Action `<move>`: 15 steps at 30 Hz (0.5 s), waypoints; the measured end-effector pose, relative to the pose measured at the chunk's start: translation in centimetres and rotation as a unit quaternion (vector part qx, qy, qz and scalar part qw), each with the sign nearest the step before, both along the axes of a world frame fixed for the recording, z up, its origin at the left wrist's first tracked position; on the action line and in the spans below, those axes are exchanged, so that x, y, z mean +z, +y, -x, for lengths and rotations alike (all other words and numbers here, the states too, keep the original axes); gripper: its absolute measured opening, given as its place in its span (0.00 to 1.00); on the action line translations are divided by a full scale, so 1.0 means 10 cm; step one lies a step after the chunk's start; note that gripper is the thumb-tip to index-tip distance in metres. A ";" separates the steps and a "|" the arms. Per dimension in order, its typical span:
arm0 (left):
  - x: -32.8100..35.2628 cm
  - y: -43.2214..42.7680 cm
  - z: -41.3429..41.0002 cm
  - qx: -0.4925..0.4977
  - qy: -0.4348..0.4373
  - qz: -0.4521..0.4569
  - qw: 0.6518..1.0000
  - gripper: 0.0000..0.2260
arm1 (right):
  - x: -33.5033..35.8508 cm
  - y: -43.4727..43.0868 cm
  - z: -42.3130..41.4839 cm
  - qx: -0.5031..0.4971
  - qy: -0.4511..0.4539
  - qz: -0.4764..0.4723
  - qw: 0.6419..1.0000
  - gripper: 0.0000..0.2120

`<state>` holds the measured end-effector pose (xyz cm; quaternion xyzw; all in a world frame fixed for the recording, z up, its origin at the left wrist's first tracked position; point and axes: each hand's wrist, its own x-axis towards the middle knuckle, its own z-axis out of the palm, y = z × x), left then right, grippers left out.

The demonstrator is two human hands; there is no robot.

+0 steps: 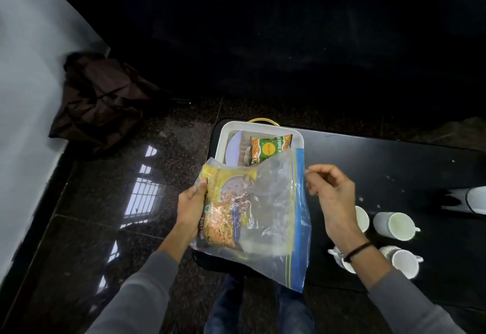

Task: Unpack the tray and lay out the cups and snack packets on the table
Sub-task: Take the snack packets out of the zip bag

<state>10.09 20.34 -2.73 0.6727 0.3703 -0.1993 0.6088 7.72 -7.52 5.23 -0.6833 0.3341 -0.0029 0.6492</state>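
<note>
My left hand (190, 208) grips a clear zip bag (278, 218) with a blue seal strip, squeezing the yellow snack packet (226, 210) that lies inside it. My right hand (331, 197) hovers at the bag's blue edge with loosely curled fingers; whether it pinches the edge is unclear. Behind the bag, a white tray (223, 136) with a gold handle rests on the black table (394, 154). It holds a green snack packet (268, 148) and a pale plate (235, 149). Several white cups (393, 225) stand on the table to the right, partly hidden by my right wrist.
A dark cloth bundle (100, 102) lies on the speckled stone floor at the left, against a white wall. A black-and-white object (470, 199) sits at the table's right edge. My knees are below the table's near edge.
</note>
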 end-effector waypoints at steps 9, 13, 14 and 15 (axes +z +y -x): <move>0.08 0.01 0.01 0.032 0.015 0.015 0.999 0.17 | 0.26 0.12 0.13 0.137 -0.002 0.128 0.982 0.07; 0.26 -0.01 -0.18 0.064 -0.009 0.048 0.997 0.18 | 0.45 0.16 -0.03 0.239 0.062 0.077 0.966 0.06; 0.33 -0.01 -0.27 0.066 -0.017 0.052 0.996 0.17 | 0.47 0.16 -0.11 0.260 0.081 0.054 0.961 0.06; 0.39 -0.03 -0.37 0.066 -0.024 0.058 0.996 0.16 | 0.53 0.17 -0.19 0.277 0.094 0.032 0.956 0.07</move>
